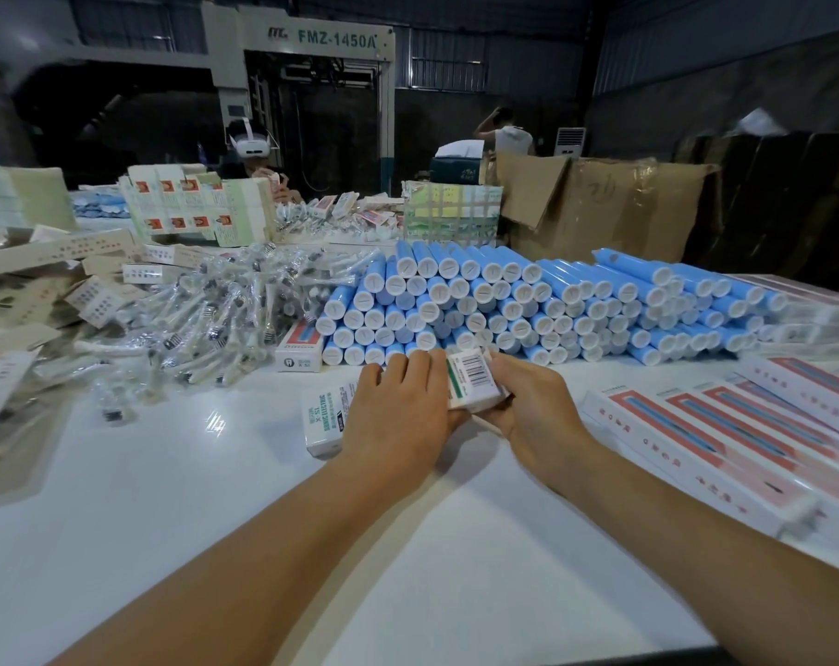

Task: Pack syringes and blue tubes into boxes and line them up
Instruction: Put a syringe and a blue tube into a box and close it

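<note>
My left hand [398,411] and my right hand [533,406] meet at the table's middle around a white box [473,379] with a barcode and a green stripe. Both hands grip it, the right from the side, the left over its near end. A second white box [324,420] with green print lies flat under my left hand. Just behind them is a big stack of blue tubes [528,300] with white caps facing me. A heap of wrapped syringes [225,310] lies to the left of the tubes.
Packed white-and-red boxes [725,439] lie in a row at the right. One boxed item [298,350] sits in front of the tubes. Flat unfolded cartons [52,262] pile up at left. A person with a headset sits across the table; brown cardboard [600,204] stands behind.
</note>
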Demonstrator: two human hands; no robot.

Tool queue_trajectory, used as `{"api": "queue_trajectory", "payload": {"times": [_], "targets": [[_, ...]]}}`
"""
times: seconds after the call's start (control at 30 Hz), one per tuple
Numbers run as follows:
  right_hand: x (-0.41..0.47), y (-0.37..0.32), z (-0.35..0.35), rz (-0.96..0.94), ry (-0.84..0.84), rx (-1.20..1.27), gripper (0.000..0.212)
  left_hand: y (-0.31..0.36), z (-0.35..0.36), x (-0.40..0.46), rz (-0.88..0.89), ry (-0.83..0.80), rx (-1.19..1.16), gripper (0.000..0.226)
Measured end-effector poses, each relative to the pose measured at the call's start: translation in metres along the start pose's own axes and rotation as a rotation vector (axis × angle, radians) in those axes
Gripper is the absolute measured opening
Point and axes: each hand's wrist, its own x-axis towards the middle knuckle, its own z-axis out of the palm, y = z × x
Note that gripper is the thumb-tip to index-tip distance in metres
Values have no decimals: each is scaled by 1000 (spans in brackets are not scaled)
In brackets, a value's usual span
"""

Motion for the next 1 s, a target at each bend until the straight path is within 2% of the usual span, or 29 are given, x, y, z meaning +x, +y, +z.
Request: {"api": "queue_trajectory", "payload": {"times": [0.2,0.3,0.43,0.6,0.73,0.83,1.0], "targets": [[2,0,-1,3,48,-4,33,-1,-5,-5,33,17,11,70],[1,4,1,-38,84,-85,30,1,-8,-7,48,46,45,68],[3,7,2,-37,85,-74,28,2,-5,-5,57,24,52,67],[5,7,0,-94,83,-260,40,0,-5,-3,29,32,63,69],[6,5,-4,-92,131,-219,30,0,-4,-3,18,23,29,69],[5,4,-8,-109,208,-319,19,-2,-3,-3,19,19,35,67],[-1,8,-7,-385,236,-617,28,0,-2,-3,19,4,56,68]]}}
